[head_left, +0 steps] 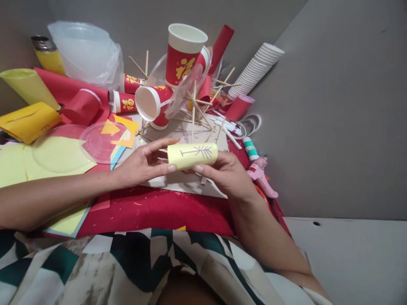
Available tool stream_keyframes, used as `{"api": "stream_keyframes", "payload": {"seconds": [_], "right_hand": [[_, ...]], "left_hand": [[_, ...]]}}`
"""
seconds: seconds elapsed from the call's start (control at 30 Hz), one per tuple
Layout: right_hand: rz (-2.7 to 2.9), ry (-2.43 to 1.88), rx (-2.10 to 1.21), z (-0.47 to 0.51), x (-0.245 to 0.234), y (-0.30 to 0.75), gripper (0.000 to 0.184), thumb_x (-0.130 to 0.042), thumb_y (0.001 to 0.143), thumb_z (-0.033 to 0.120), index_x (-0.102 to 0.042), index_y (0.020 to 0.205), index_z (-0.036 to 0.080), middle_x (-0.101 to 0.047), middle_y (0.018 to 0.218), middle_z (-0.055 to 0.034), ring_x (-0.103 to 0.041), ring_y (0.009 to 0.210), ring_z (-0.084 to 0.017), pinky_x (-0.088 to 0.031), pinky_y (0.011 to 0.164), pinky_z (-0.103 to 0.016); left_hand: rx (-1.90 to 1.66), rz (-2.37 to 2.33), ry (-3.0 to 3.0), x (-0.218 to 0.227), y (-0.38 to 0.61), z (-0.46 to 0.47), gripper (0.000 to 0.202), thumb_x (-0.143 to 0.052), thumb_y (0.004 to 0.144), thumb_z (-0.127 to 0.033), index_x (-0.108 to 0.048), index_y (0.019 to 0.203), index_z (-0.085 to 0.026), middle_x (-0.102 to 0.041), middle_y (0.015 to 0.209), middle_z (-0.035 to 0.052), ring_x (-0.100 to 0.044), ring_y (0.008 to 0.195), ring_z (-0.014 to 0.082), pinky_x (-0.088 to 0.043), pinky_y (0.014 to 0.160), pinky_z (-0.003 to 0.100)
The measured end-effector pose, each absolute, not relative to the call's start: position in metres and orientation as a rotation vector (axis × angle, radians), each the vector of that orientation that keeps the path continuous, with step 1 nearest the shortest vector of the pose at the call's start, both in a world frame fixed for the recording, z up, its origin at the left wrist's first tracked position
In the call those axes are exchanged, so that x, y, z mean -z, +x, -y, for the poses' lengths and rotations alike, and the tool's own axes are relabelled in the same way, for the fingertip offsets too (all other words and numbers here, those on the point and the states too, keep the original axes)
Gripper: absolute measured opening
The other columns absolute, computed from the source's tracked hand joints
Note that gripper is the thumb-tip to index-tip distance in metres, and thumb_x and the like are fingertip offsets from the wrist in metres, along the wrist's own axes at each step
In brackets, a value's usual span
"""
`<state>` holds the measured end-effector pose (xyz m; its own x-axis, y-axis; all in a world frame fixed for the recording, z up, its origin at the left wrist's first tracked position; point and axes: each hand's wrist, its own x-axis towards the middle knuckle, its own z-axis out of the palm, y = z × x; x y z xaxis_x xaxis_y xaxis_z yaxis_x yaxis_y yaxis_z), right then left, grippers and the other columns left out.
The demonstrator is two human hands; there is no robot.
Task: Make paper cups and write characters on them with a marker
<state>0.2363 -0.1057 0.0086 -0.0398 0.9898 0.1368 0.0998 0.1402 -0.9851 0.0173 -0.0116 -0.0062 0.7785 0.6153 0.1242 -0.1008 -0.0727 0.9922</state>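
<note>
Between my two hands is a small yellow paper tube (190,156) with a dark line drawing of a branching, tree-like shape on its side. It lies sideways, above a white board (168,180). My left hand (144,163) grips the tube's left end, with the thumb below and the fingers behind. At the right end my right hand (227,171) is closed on it, thumb in front and fingers hidden behind. Just beyond stand thin wooden sticks (193,123) joined into a frame, beside red paper cups (148,103) with gold characters.
A stack of white cups (256,70) leans at the back right. A pink glue gun (263,178) lies at the right edge. Yellow paper sheets (12,165) and clear plastic lids (103,142) cover the left. A grey wall (343,110) bounds the right side.
</note>
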Motion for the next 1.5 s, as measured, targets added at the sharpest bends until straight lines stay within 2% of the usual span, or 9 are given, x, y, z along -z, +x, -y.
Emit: {"api": "stream_keyframes", "payload": {"seconds": [0.1,0.23,0.47,0.7,0.83,0.93,1.03,1.17,1.5], "right_hand": [[1.375,-1.155,-1.065,0.107,-0.009,0.234,0.028,-0.086,0.079,0.047,-0.082,0.098,0.027,-0.082,0.095,-0.0013,-0.077,0.101,-0.024,-0.060,0.100,-0.044],[1.366,-1.166,-1.091,0.109,-0.009,0.233,0.032,-0.087,0.078,0.044,-0.080,0.103,0.026,-0.082,0.102,-0.0021,-0.077,0.097,-0.023,-0.062,0.095,-0.040],[1.399,-1.185,-1.072,0.111,-0.012,0.235,0.039,-0.090,0.075,0.039,-0.079,0.110,0.025,-0.082,0.107,-0.0038,-0.077,0.105,-0.026,-0.062,0.096,-0.040],[1.328,-1.133,-0.736,0.115,-0.003,0.238,0.030,-0.085,0.083,0.037,-0.080,0.111,0.030,-0.083,0.105,-0.0023,-0.079,0.090,-0.022,-0.067,0.075,-0.032],[1.226,-1.090,-0.412,0.117,0.000,0.233,0.032,-0.084,0.083,0.028,-0.079,0.114,0.033,-0.082,0.108,-0.0004,-0.077,0.096,-0.020,-0.065,0.087,-0.034],[1.186,-0.995,-0.323,0.115,-0.001,0.231,0.038,-0.081,0.085,0.024,-0.076,0.122,0.035,-0.079,0.116,0.0008,-0.075,0.105,-0.017,-0.061,0.096,-0.031],[1.209,-0.942,-0.361,0.112,-0.001,0.231,0.048,-0.081,0.085,0.027,-0.070,0.130,0.040,-0.075,0.128,0.0009,-0.071,0.114,-0.018,-0.059,0.097,-0.031],[1.273,-0.971,-0.483,0.105,0.004,0.231,0.063,-0.085,0.082,0.033,-0.061,0.138,0.046,-0.066,0.140,-0.0001,-0.065,0.125,-0.022,-0.059,0.098,-0.036],[1.226,-1.031,-0.571,0.105,0.006,0.229,0.067,-0.088,0.078,0.036,-0.058,0.137,0.044,-0.062,0.146,-0.0012,-0.062,0.132,-0.023,-0.059,0.104,-0.040]], "left_hand": [[-0.611,-0.435,1.499,0.008,0.018,0.013,0.071,-0.081,0.082,-0.038,-0.052,0.145,-0.022,-0.064,0.140,0.0103,-0.069,0.117,0.0257,-0.059,0.094,0.034],[-0.590,-0.451,1.441,0.011,0.017,0.013,0.072,-0.082,0.081,-0.037,-0.048,0.142,-0.022,-0.064,0.135,0.0110,-0.069,0.110,0.0230,-0.058,0.088,0.031],[-0.574,-0.442,1.334,0.011,0.017,0.013,0.066,-0.085,0.080,-0.033,-0.049,0.134,-0.023,-0.062,0.133,0.0099,-0.068,0.112,0.0202,-0.056,0.091,0.030],[-0.608,-0.451,1.242,0.006,0.018,0.020,0.062,-0.089,0.074,-0.034,-0.055,0.124,-0.022,-0.067,0.124,0.0087,-0.068,0.108,0.0193,-0.053,0.090,0.029],[-0.617,-0.502,1.135,0.000,0.019,0.020,0.062,-0.093,0.068,-0.039,-0.061,0.117,-0.020,-0.069,0.120,0.0095,-0.068,0.103,0.0203,-0.055,0.084,0.031],[-0.575,-0.509,1.013,-0.001,0.018,0.018,0.062,-0.093,0.067,-0.046,-0.064,0.115,-0.019,-0.071,0.115,0.0101,-0.070,0.095,0.0205,-0.056,0.080,0.034],[-0.499,-0.502,0.949,0.001,0.018,0.016,0.059,-0.088,0.073,-0.052,-0.067,0.116,-0.018,-0.074,0.112,0.0106,-0.072,0.091,0.0200,-0.057,0.081,0.034],[-0.428,-0.475,0.907,0.004,0.019,0.013,0.054,-0.078,0.084,-0.052,-0.066,0.124,-0.017,-0.076,0.114,0.0122,-0.074,0.096,0.0221,-0.059,0.080,0.032],[-0.314,-0.400,0.755,0.008,0.020,0.007,0.055,-0.066,0.091,-0.055,-0.062,0.127,-0.012,-0.077,0.106,0.0129,-0.079,0.085,0.0251,-0.062,0.075,0.031]]}}
